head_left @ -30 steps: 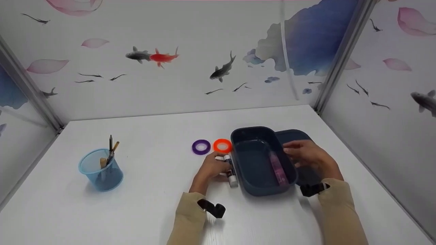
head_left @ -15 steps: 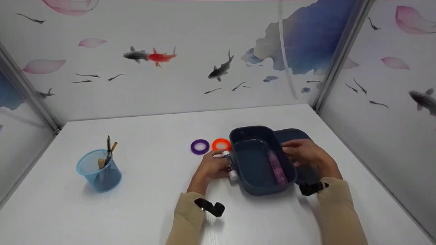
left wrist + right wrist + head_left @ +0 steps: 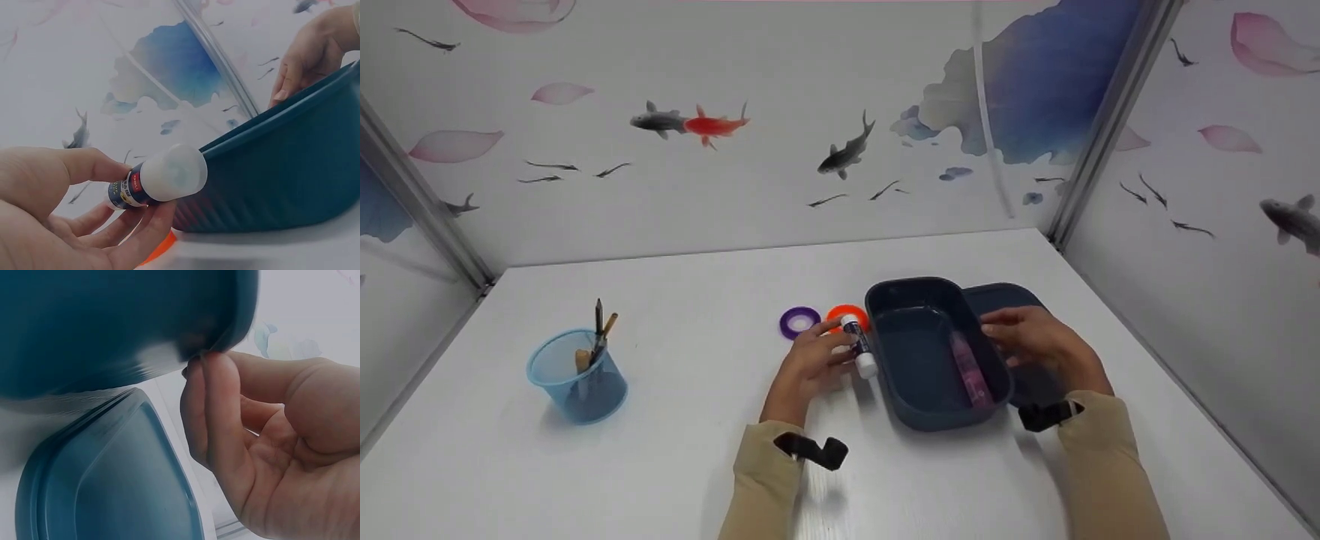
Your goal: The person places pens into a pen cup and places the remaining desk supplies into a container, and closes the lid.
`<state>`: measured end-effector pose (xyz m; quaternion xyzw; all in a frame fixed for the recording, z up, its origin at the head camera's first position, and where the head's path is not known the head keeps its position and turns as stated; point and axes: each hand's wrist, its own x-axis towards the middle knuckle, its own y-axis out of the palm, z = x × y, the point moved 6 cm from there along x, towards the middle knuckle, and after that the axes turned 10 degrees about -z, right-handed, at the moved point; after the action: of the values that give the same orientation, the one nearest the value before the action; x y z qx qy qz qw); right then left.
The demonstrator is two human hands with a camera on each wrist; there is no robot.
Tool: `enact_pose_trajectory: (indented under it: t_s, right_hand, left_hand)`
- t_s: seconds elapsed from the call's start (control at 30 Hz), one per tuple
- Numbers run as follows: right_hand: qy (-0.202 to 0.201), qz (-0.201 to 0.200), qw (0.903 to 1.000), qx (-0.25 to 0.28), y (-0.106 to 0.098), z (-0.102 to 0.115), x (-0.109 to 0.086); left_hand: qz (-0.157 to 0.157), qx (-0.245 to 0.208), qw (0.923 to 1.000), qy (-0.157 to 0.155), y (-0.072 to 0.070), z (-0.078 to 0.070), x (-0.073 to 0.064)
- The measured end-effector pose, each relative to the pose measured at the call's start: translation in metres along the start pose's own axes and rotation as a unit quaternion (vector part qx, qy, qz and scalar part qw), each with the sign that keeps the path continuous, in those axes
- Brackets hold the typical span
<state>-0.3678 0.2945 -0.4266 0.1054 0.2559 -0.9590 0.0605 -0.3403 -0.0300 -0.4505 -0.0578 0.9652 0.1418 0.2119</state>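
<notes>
Above the tabletop, my left hand pinches a white-capped glue stick between thumb and fingers, tilted beside the box's left wall. Its dark label and cap show closely in the left wrist view. A dark blue open box stands on the table with a pink pen-like tube lying along its right inner side. My right hand holds the box at its right wall; in the right wrist view its bent fingers meet the box near a corner, and exactly how the thumb lies is partly hidden.
The box's blue lid lies on the table at its right, partly under it. Purple and orange tape rolls lie left of the box. A light blue pen cup with pencils stands far left. Patterned walls enclose the table.
My left hand has lifted the glue stick from the table beside the box, bringing it up and slightly left. The right hand and the box have stayed in place.
</notes>
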Motion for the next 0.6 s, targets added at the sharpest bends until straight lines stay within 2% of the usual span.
enact_pose_trajectory:
  t_s: [0.2,0.4,0.6]
  right_hand:
    - [0.001,-0.001,1.0000,0.002,0.000,-0.001,0.000]
    - [-0.003,-0.003,1.0000,-0.004,0.000,-0.002,-0.001]
    - [-0.005,-0.001,1.0000,-0.004,0.000,-0.002,-0.001]
  left_hand:
    - [-0.006,0.005,0.9996,0.026,0.002,-0.010,-0.008]
    - [0.000,-0.013,0.9986,0.052,0.006,-0.016,-0.012]
    - [0.011,-0.007,0.9982,0.058,0.015,-0.016,-0.018]
